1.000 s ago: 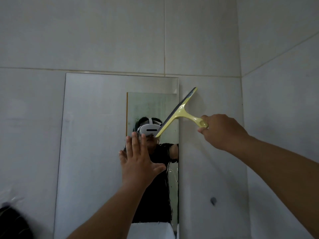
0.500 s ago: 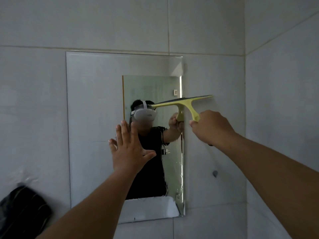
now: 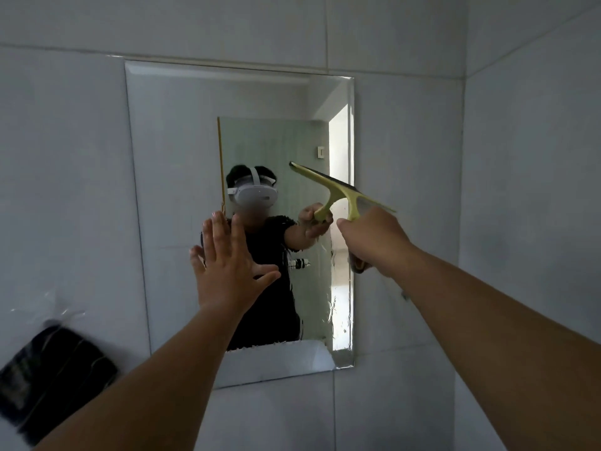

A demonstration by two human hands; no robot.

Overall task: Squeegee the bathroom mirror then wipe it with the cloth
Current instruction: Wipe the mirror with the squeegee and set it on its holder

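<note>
Left arm: bare forearm rises from the lower left toward the mirror.
Left hand [image 3: 227, 265]: released, fingers straight and spread, palm facing the mirror at its middle; whether the palm touches the glass cannot be told.
Right arm: bare forearm comes in from the lower right edge.
Right hand [image 3: 374, 242]: grasping the handle of the squeegee, fingers curled round it, knuckles toward the camera, in front of the mirror's right edge.
Squeegee [image 3: 341, 193]: yellow, T-shaped, with a dark blade; the blade slants from upper left down to the right, its left end over the glass and its right end past the mirror's right edge, over the wall. Its reflection shows just to the left of the handle.
Dark thing [image 3: 48, 379]: black, blurred, low on the left under a bit of clear plastic; what it is cannot be told.
Mirror [image 3: 169, 190]: upright rectangle with a bevelled edge, fixed to the wall. Its left part and bottom strip look hazy; the right part gives a clear reflection of a person in a black shirt with a white headset. Water drops and streaks sit along the lower right edge.
Wall [image 3: 406, 141]: large pale grey tiles, meeting a side wall at a corner on the right.
</note>
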